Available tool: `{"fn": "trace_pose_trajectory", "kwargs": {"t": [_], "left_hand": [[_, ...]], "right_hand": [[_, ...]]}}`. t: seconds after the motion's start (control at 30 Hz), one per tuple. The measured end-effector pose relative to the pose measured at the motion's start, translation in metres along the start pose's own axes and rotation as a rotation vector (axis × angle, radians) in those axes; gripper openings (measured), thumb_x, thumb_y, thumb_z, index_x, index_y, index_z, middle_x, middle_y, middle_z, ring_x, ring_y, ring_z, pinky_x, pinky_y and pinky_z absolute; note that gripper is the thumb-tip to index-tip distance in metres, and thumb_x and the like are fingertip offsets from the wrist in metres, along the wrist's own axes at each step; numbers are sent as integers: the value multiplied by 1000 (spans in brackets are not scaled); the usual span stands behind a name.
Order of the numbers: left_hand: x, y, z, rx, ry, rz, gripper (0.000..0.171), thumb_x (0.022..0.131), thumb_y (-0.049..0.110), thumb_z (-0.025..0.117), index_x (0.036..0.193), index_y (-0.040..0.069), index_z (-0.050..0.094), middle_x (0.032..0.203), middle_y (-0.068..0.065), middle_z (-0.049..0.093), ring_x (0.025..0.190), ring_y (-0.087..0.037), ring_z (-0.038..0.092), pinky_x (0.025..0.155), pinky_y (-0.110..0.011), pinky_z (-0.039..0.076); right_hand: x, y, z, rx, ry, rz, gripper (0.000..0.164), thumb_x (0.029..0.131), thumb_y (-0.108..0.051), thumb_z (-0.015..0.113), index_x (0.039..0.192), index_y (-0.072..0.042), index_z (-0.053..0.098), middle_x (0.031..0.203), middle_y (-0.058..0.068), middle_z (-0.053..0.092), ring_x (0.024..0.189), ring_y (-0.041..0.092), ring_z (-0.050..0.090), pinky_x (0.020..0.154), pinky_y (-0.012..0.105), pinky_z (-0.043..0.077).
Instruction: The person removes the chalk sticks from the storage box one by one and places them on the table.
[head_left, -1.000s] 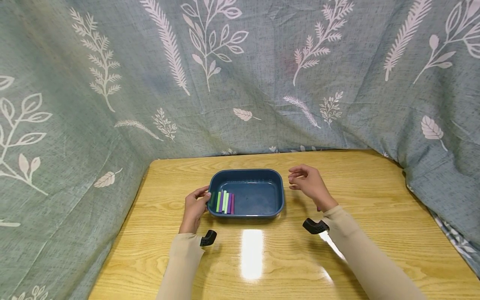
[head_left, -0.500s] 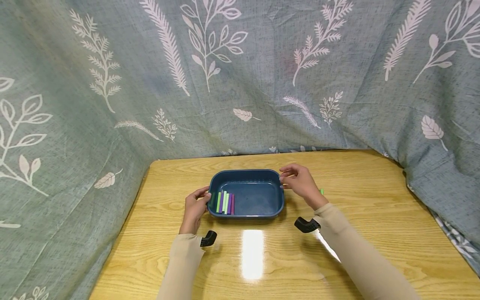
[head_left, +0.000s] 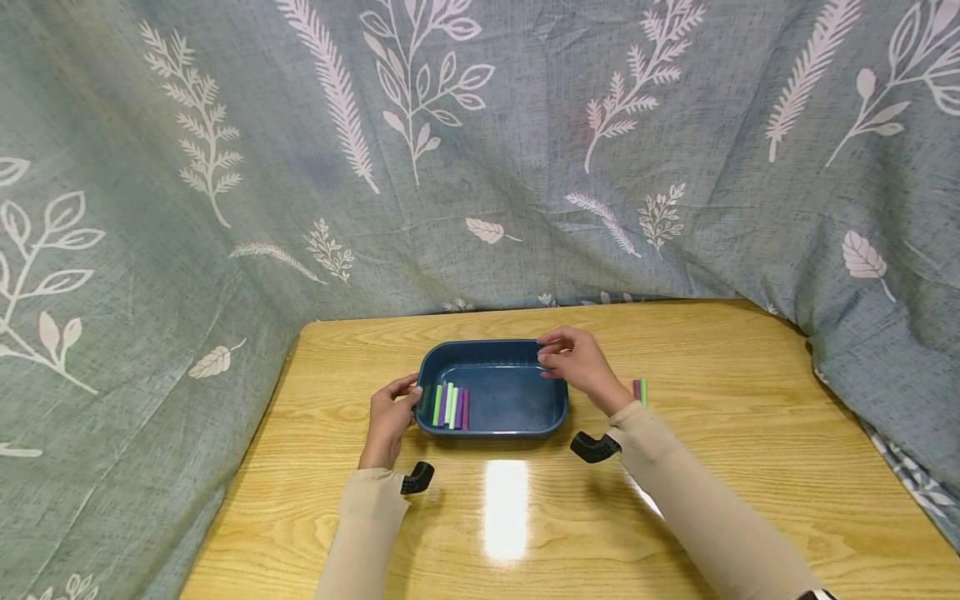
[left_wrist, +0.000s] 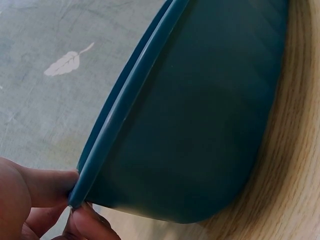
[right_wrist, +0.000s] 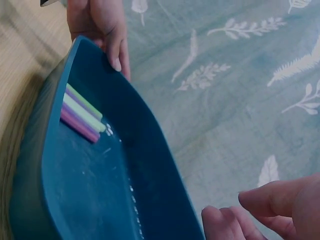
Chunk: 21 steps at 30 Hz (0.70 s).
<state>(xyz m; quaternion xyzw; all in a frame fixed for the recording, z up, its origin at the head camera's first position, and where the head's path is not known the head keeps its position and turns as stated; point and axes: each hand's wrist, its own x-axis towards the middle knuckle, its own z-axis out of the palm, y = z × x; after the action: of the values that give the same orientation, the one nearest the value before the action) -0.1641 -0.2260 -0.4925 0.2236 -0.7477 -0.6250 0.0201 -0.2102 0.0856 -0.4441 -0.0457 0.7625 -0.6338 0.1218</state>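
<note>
A dark blue plastic tub with rounded corners sits on the wooden table. Inside, at its left end, several short sticks in green, pale green, purple and maroon lie side by side. My left hand grips the tub's left rim; the left wrist view shows thumb and fingers pinching it. Over the tub's far right corner hovers my right hand, its fingers loosely bent. In the right wrist view a gap shows between thumb and fingers, and nothing is seen in it.
A maroon stick and a green stick lie on the table right of the tub, partly hidden by my right forearm. A leaf-patterned curtain hangs behind and beside the wooden table.
My right hand has moved left, from beside the tub to over its right end. The two sticks on the right have come into view behind the forearm. My left hand has stayed put.
</note>
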Motion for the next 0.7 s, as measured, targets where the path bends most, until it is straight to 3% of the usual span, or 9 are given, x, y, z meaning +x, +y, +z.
{"fn": "trace_pose_trajectory", "kwargs": {"t": [0.43,0.7], "left_hand": [[1,0,0,5,0,-10,33,104,1,62,137,-4,67,107,-11,58,60,-7,48,53,-19,42],[0,1,0,14,2,-11,33,104,2,63,137,-3,67,108,-11,59,61,-8,48,54,-20,42]], "right_hand": [[9,-6,17,31,-71,-12,29,103,6,60,132,9,62,113,23,67,114,48,65,96,53,59],[13,-7,32,44,-112,1,31,103,7,59,133,12,60,110,21,67,103,37,69,95,53,59]]}}
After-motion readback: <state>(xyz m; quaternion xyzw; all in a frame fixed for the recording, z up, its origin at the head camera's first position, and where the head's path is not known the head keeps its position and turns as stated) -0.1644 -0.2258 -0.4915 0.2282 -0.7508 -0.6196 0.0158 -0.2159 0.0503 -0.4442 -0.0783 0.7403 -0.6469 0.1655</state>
